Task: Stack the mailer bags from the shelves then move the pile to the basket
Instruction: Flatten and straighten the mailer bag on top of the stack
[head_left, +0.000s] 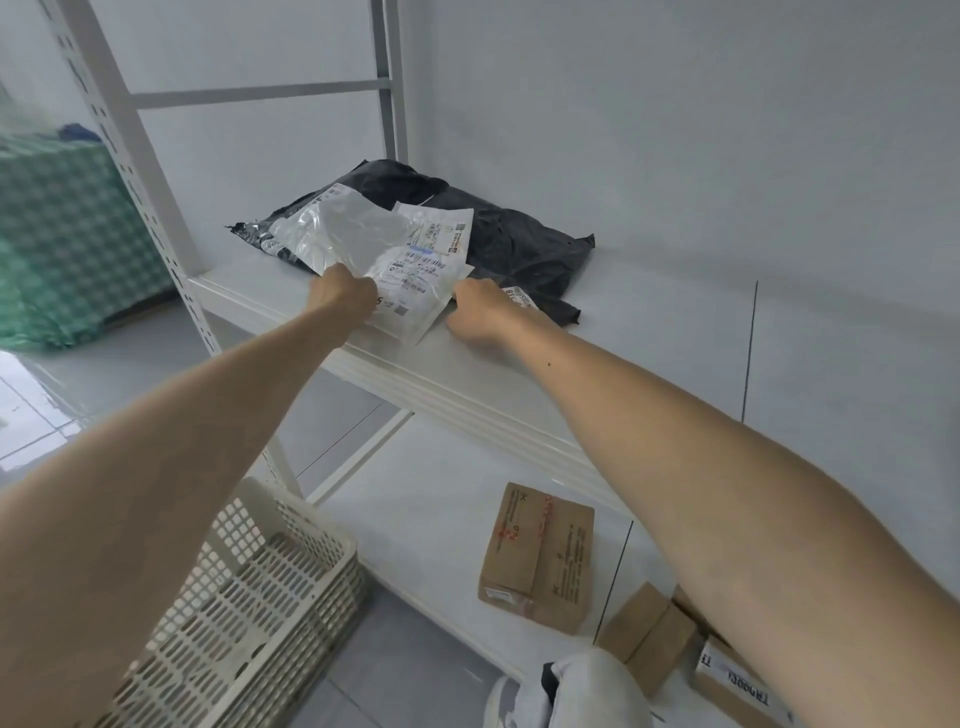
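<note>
White mailer (400, 270) in left grip (343, 293) (pinched)

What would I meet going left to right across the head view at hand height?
green checked cloth → white shelf upright → left hand → white mailer bags → right hand. The black mailer bag overlaps these from behind, so it is left out.
</note>
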